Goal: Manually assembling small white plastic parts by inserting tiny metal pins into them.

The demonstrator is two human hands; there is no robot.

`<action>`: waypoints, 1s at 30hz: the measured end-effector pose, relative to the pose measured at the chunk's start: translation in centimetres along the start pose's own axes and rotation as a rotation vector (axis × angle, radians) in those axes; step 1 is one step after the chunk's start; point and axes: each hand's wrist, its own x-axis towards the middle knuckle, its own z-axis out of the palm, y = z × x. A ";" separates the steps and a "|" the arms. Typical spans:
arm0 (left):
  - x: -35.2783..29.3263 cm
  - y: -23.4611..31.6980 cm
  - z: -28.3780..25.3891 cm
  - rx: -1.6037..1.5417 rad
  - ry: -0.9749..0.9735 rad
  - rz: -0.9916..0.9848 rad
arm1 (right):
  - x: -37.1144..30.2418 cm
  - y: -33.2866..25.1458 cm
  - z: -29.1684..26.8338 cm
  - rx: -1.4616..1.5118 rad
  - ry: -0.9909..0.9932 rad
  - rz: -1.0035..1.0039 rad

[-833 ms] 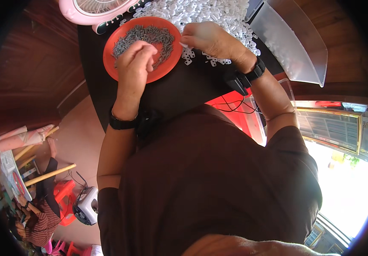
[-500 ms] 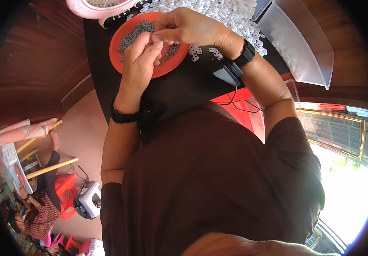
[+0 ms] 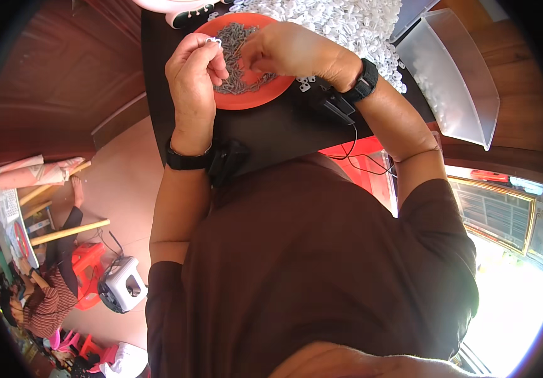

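My left hand [image 3: 192, 79] is closed in a pinch above the left side of an orange-red plate [image 3: 246, 102]. A small white plastic piece [image 3: 214, 41] sticks out at its fingertips. Small grey screw-like pieces [image 3: 232, 39] are heaped on the plate. Over the plate's right part, my right hand [image 3: 287, 50] has its fingers curled in toward the heap. Whatever those fingers hold, if anything, is hidden. A large pile of small white plastic pieces [image 3: 353, 28] spreads beyond the right hand.
The plate rests on a black table [image 3: 271, 126]. At its right stands a translucent bin [image 3: 451, 82] with white pieces inside. A pink-and-white object [image 3: 174, 7] lies at the far left. Someone in a striped top [image 3: 48, 302] sits near a red stool [image 3: 89, 271], lower left.
My hands were together at their fingertips and have come apart. The left stays raised with the white piece; the right has gone to the grey pieces. The whole view has shifted slightly.
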 end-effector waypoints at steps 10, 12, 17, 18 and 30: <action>-0.1 0.0 0.0 0.012 -0.010 0.000 | -0.4 0.4 1.7 -0.296 -0.113 -0.159; -0.2 0.1 0.0 0.054 -0.040 -0.006 | -0.6 0.4 1.8 -0.284 -0.105 -0.146; -0.2 -0.2 0.0 0.069 -0.054 -0.004 | -0.7 1.2 2.8 -0.375 -0.005 -0.191; -0.1 -0.2 0.0 0.068 -0.060 -0.007 | -0.8 1.2 2.8 -0.375 -0.004 -0.190; -0.3 -0.3 0.5 0.028 -0.029 -0.051 | 0.4 2.8 1.7 0.523 0.251 0.071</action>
